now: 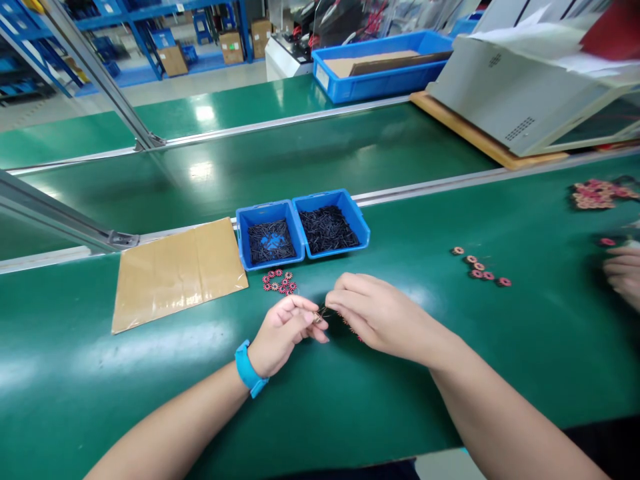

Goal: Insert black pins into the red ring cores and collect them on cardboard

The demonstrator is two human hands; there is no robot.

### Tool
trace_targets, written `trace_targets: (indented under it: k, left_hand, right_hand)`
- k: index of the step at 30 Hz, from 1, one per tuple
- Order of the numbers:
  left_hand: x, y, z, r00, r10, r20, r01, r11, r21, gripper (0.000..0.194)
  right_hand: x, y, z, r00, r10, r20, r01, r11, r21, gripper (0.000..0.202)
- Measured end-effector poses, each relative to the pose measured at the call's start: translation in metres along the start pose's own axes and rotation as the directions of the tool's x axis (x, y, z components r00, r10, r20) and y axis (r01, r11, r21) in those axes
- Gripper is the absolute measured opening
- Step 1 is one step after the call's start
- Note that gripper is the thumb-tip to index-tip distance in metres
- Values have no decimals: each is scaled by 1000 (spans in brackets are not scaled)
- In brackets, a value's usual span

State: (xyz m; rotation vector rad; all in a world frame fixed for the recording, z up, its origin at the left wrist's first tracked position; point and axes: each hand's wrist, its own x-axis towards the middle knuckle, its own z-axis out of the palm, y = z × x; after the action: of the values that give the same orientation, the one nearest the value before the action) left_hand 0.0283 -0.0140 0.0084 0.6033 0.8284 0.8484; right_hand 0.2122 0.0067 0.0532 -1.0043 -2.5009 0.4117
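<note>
Between the thumb and fingers of my left hand (285,330) is a small stator core (317,318), copper-coloured with thin wire ends. My right hand (383,313) is closed in a pinch right beside it, at the wires; what its fingertips grip is too small to make out. Several similar red and copper cores (279,283) lie on the bench just beyond my left hand. More are partly hidden under my right hand. Behind them stand two blue bins, the left bin (241,243) and the right bin (364,230), holding short black tube-like pieces (327,229).
A brown cardboard sheet (180,277) lies left of the bins. Several cores (479,267) lie in a line to the right, near a co-worker's blurred hand (625,273) and a larger core pile (597,195). Metal posts (100,73), a blue tray (390,83) and a grey machine (505,100) stand farther back.
</note>
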Motion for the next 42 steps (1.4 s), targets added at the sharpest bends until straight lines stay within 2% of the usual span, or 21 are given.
trace_targets:
  k: [3,7,11,16,20,23,26,29,31,32,34,36,38,42]
  left_hand:
    - [0,0,0,1000,4,-14,-4,1000,-1,20]
    - [-2,-1,1,1000,22,13,-22,1000,-12,18]
    - [-5,-6,1,992,123,-1,-123,991,58,31]
    - [-2,-11,0,988,124,97,-124,992,-2,46]
    - [0,-9,0,996,82,33,-83,996,36,31]
    - [-1,-6,1,999,51,-16,-50,998,49,26]
    - [-1,-3,3,999,17,-32,-17,1000,-2,27]
    - [-1,-2,5,999,-21,-45,18,998,-62,27]
    - [0,-1,5,998,-46,-50,42,996,-85,27]
    - [-1,-1,5,997,-56,-51,52,994,-92,27]
    - [-1,-1,5,997,-69,-47,64,992,-107,27]
    - [-1,-1,5,997,-69,-43,64,991,-119,28]
    - [-1,-1,5,997,-63,-44,57,990,-131,30]
    - [-1,-2,4,997,-53,-52,46,989,-143,31]
  right_hand:
    - [-1,2,-1,999,34,-37,-29,993,111,22]
    - [0,2,-2,998,55,-5,-53,979,199,21]
    - [-1,-2,-4,997,68,-28,-61,980,188,20]
    - [-2,-5,-6,998,64,-21,-57,966,253,19]
    - [-2,-6,-4,998,64,-2,-62,970,237,21]
    - [-2,-1,-4,999,50,-6,-48,989,140,23]
    - [-3,7,-6,993,62,-96,-54,995,85,22]
    - [-3,13,-7,961,150,-231,-110,978,176,15]
    - [-2,12,-4,915,298,-272,-212,929,303,9]
    - [-1,10,-2,877,395,-272,-276,880,386,11]
    - [3,6,4,790,572,-221,-376,736,563,17]
    - [6,2,10,727,674,-130,-419,586,694,20]
    - [9,-1,15,706,706,-56,-433,494,754,21]
    - [12,-3,16,700,714,-6,-432,430,793,17]
